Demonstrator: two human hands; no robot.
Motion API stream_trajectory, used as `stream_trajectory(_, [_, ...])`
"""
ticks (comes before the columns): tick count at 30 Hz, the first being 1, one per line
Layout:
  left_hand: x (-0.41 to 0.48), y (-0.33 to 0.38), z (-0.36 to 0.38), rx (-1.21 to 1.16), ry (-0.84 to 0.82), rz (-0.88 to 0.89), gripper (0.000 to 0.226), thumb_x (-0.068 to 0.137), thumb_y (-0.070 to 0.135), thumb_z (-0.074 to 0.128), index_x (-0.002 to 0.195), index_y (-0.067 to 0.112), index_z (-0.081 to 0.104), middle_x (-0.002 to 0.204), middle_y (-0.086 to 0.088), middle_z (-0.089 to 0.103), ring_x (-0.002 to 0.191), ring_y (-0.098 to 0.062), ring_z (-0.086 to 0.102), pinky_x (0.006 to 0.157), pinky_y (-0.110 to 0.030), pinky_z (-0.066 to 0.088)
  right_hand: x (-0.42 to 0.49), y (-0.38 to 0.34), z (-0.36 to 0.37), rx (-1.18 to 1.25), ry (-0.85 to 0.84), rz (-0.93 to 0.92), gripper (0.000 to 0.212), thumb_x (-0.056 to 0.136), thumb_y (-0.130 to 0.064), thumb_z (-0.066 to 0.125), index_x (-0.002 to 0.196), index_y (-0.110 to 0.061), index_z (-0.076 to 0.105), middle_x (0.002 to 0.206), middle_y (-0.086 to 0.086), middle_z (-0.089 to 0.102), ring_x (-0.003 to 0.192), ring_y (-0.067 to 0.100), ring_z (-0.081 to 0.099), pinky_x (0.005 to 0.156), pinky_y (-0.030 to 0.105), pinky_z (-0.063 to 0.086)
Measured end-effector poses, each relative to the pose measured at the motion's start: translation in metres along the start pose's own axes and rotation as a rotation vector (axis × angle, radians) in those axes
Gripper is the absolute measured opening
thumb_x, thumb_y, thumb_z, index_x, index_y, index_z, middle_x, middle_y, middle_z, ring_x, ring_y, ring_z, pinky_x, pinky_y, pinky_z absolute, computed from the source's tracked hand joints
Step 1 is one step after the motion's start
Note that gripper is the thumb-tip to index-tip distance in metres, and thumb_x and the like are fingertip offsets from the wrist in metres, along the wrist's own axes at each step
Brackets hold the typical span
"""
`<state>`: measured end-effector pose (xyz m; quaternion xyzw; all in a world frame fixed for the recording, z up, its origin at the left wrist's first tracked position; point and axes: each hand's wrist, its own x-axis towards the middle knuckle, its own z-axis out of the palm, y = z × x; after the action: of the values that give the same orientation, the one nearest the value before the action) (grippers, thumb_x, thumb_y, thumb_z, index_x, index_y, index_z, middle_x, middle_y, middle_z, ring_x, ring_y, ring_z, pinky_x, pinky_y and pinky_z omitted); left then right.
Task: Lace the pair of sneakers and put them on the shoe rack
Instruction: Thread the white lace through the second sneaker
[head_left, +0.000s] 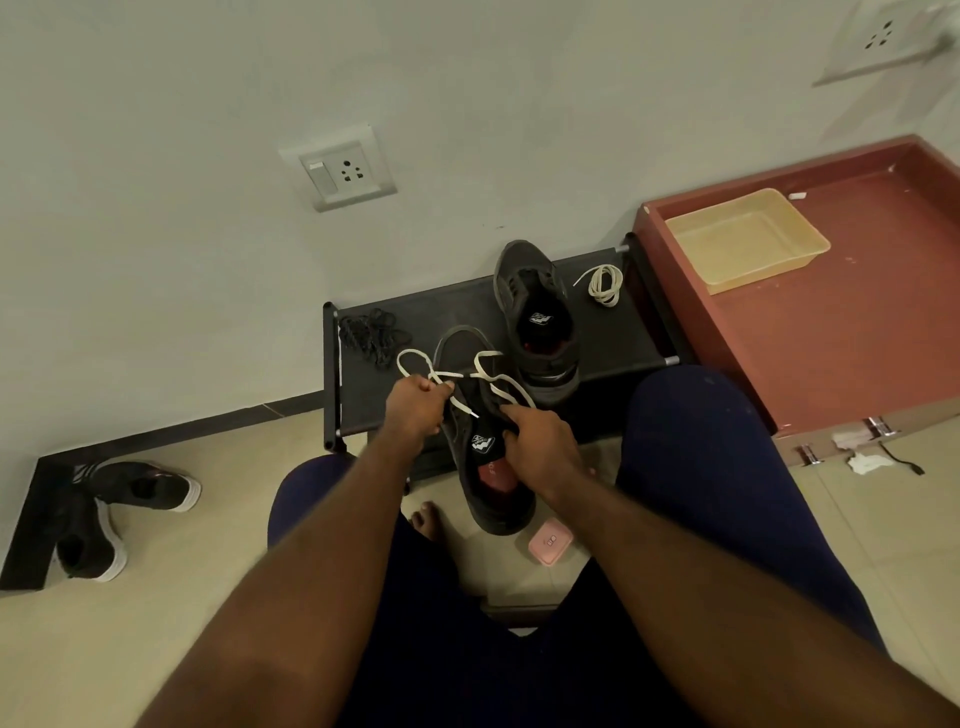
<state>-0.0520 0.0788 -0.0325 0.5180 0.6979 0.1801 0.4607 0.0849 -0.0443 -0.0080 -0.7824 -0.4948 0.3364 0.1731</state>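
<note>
Nearest you, on the floor short of the shoe rack (613, 332), a small pink case (549, 543) lies between your knees, with a bare foot (426, 519) just to its left.

Above them you hold one dark sneaker (491, 483) at the rack's near edge. Its toe reaches over the rack top and its heel points back toward you. Your right hand (543, 447) grasps the sneaker at the right side of its opening, fingers curled onto the collar. Your left hand (415, 410) is clenched around the white lace (452, 384), pinching it just left of the tongue. The lace runs through the front eyelets and loops out on both sides over the rack.

On the rack top, to the right of the held shoe, the second sneaker (540, 322) rests unlaced, toe toward the wall. At the rack's far right corner lies a coiled white lace (605, 283); at its far left corner lies a tangle of black laces (371, 335).

Well left of the rack, on the floor by the skirting, sits a pair of black shoes with white soles (104, 509). Touching the rack's right end is a red-brown drawer-like box (857, 338) with a beige tray (748, 241) inside it.

On the wall above the rack's left end is a white socket plate (340, 169).
</note>
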Motion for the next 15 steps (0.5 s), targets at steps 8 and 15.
stream_trajectory(8, [0.001, 0.041, -0.021, -0.244, 0.129, 0.142, 0.014, 0.099, 0.012, 0.053, 0.089, 0.006, 0.061, 0.068, -0.006, 0.06, 0.056, -0.011, 0.055, 0.05, -0.023, 0.049, 0.0, -0.001, -0.002, 0.01, -0.004, 0.011, 0.032, 0.095, -0.021, 0.051, 0.125, -0.029, 0.062, 0.116, 0.006, 0.069, 0.11, 0.032, 0.063, 0.095, 0.041, 0.053])
stream_trajectory(15, [0.003, 0.046, -0.034, 0.322, 0.226, 0.394, 0.034, 0.09, 0.021, 0.067, 0.121, 0.008, 0.059, 0.109, -0.008, 0.063, 0.094, -0.023, 0.063, 0.085, -0.036, 0.051, -0.001, -0.004, -0.003, -0.01, 0.011, 0.018, 0.032, 0.097, -0.021, 0.051, 0.125, -0.029, 0.063, 0.116, 0.007, 0.069, 0.11, 0.032, 0.062, 0.094, 0.04, 0.053])
